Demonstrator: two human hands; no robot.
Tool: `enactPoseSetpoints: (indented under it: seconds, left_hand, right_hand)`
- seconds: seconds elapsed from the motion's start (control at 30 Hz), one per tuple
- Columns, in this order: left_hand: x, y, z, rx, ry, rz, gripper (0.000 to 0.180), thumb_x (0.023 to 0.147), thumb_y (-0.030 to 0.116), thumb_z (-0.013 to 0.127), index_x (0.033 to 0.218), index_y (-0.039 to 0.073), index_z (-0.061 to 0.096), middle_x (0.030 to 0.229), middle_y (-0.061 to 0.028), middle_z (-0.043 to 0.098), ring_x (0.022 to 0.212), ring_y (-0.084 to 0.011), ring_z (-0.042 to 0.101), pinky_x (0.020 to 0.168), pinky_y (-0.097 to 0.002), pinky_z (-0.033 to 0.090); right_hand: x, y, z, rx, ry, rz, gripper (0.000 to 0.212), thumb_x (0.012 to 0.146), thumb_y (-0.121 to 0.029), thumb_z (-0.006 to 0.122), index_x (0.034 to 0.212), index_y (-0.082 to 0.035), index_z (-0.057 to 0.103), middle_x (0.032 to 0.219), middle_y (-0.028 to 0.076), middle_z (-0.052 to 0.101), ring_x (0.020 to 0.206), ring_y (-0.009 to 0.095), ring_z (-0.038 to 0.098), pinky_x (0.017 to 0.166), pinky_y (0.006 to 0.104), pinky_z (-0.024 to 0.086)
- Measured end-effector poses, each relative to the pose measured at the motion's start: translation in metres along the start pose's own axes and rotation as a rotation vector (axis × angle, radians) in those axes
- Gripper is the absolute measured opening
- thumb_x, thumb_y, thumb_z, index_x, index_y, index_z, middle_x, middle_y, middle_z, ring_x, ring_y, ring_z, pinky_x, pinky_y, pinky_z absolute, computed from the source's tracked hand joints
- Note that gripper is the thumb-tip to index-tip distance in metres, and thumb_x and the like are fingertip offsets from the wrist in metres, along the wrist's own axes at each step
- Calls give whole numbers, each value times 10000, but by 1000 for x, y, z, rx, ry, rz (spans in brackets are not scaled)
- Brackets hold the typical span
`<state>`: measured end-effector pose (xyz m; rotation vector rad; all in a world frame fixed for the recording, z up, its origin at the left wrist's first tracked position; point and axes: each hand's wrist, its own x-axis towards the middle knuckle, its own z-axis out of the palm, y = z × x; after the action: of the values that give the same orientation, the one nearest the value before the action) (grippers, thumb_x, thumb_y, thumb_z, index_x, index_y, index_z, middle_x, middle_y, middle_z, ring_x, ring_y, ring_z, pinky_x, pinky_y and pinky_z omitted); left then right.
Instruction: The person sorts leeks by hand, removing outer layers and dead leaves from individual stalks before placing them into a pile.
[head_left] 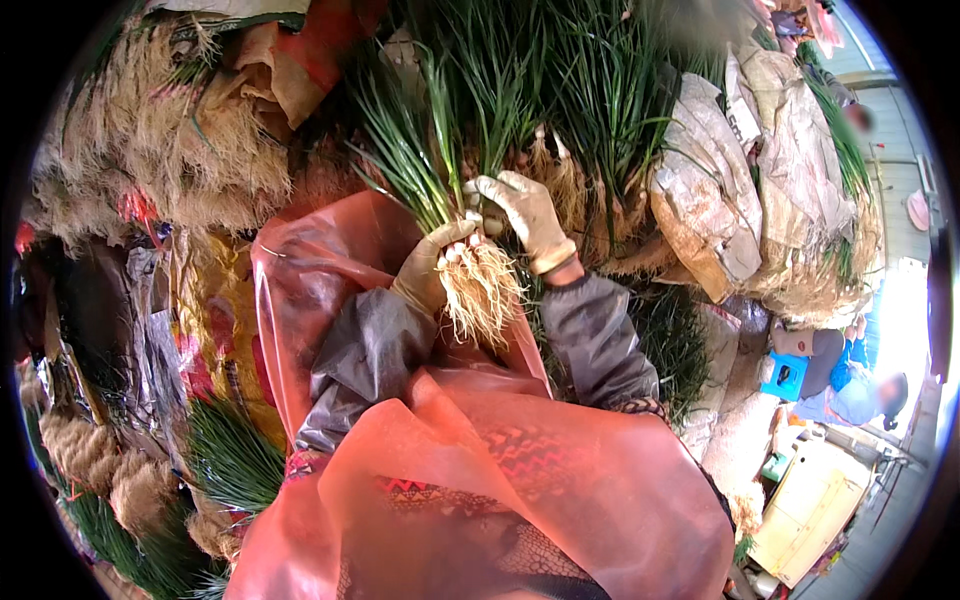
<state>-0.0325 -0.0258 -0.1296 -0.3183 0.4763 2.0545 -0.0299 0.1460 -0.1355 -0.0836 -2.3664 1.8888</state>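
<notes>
Bunch of green stalks [437, 196] being held at 12 o'clock of centre, roots hanging toward us.
We are seeing the gloved left hand [425, 268] wrapping the bunch at the bulbs [456, 250], its grip closed around it. The gloved right hand [533, 215], at 1 o'clock, is curling its grip partway, fingertips beside the stems; we cannot tell whether it is pinching any. Risks we are noting: outer stalks could be slipping out if the left grip slackens; leaves could be tangling with the larger greens [590, 110] at 1 o'clock, if pulled across; dangling roots [482, 295] could be snagging on folds of the orange apron [560, 430].
</notes>
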Motion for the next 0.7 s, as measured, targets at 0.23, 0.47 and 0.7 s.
enactPoseSetpoints:
  seconds: [0.23,0.47,0.7]
  left_hand:
    - [11,-2,-23,-19,-58,17,187,877,101,607,1053,37,591,809,-52,603,677,-141,578,643,-281,514]
    - [4,-5,-17,-38,-156,97,309,886,203,613,1123,5,592,844,-30,612,733,-134,612,690,-297,535]
    - [-2,-5,-14,-112,-82,-5,263,895,221,566,996,-13,630,788,-53,614,714,-172,602,692,-315,514]
  right_hand:
    - [-14,-8,12,-802,371,-231,284,883,-316,596,758,-62,609,724,121,601,715,336,602,638,432,470]
    - [-16,38,-36,-542,377,302,347,968,-362,507,788,-86,617,668,44,569,552,185,532,532,343,448]
    - [7,2,-10,849,-457,375,379,990,-264,481,1251,7,528,606,-73,428,476,19,382,480,169,334]
